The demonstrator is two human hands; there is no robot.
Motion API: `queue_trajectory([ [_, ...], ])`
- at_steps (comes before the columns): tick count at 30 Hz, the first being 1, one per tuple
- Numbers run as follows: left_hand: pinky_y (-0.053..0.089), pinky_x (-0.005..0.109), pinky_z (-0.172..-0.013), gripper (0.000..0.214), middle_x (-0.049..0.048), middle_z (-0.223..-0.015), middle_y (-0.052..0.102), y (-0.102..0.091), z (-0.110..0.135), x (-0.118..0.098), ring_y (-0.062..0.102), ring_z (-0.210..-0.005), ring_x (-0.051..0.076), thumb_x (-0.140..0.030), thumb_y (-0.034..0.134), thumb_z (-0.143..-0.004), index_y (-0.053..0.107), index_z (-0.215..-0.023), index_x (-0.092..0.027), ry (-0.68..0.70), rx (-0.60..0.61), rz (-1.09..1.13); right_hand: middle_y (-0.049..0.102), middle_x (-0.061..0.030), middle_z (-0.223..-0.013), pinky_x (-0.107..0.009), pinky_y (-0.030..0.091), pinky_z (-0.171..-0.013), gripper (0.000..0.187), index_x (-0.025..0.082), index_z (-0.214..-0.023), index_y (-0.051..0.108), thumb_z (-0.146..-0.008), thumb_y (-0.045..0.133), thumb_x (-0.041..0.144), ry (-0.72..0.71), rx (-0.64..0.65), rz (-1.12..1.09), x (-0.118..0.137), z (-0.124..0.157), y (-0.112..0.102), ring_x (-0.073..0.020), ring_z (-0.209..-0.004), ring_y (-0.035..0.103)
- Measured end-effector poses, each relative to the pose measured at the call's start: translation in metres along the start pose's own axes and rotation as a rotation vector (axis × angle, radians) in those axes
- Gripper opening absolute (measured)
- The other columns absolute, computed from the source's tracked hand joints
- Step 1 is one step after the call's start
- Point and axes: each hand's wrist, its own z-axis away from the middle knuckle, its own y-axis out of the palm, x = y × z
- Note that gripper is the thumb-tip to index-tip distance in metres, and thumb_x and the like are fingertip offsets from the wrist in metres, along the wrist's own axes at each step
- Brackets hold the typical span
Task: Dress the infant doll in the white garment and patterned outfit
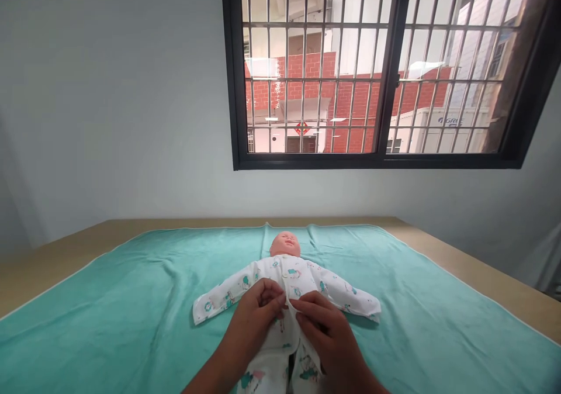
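Note:
A baby doll (pixel 284 244) lies on its back on a green blanket (pixel 131 312), head toward the wall. It wears a white printed sleepsuit (pixel 302 280) with both sleeves spread out sideways. My left hand (pixel 258 309) and my right hand (pixel 322 324) rest on the doll's belly, fingers curled. Both pinch the front edges of the sleepsuit where they meet at the middle. The doll's legs are partly hidden by my hands and the picture's lower edge.
The blanket covers a wooden tabletop (pixel 482 271) that stands against a pale wall. Above the table is a black-framed barred window (pixel 381 66) with brick buildings outside.

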Motion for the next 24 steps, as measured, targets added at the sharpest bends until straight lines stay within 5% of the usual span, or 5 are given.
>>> queue_trajectory([
  [6,0.037,0.021,-0.06,0.029,-0.0019,-0.073,0.058,-0.005,-0.003,0.002,0.051,-0.065,0.01,-0.04,0.072,-0.072,0.058,-0.082,-0.017,0.011,0.046,0.0,0.061,-0.0074,-0.119,-0.032,0.044,-0.092,0.029,0.026,-0.094,0.076,-0.088,0.054,0.045,0.001,0.02,-0.05,0.003,0.004,-0.002,-0.0235,-0.104,0.058],
  [11,0.038,0.022,-0.061,0.035,-0.0016,-0.072,0.058,-0.002,-0.001,-0.003,0.051,-0.067,0.012,-0.048,0.071,-0.07,0.057,-0.082,-0.017,-0.023,0.036,-0.025,0.069,-0.0093,-0.103,-0.033,0.048,-0.078,0.048,0.018,-0.062,0.072,-0.086,0.051,0.054,0.166,-0.04,-0.186,-0.001,0.002,-0.002,-0.0242,-0.088,0.063],
  [16,0.038,0.022,-0.062,0.032,-0.0026,-0.071,0.054,0.004,0.0,0.0,0.049,-0.068,0.012,-0.043,0.072,-0.07,0.057,-0.083,-0.018,0.012,0.034,-0.099,0.07,-0.0045,-0.083,-0.029,0.047,-0.072,0.029,0.021,-0.085,0.071,-0.074,0.07,0.047,0.209,-0.082,-0.12,-0.004,-0.002,0.004,-0.0211,-0.079,0.061],
  [24,0.042,0.024,-0.069,0.016,-0.0004,-0.08,0.059,0.007,0.001,0.008,0.053,-0.075,0.014,-0.02,0.062,-0.072,0.057,-0.086,-0.018,0.034,-0.033,-0.172,0.065,-0.0004,-0.069,-0.024,0.042,-0.057,0.027,0.02,-0.087,0.069,-0.069,0.073,0.039,0.301,-0.102,-0.165,-0.004,-0.005,0.005,-0.0151,-0.064,0.055],
])
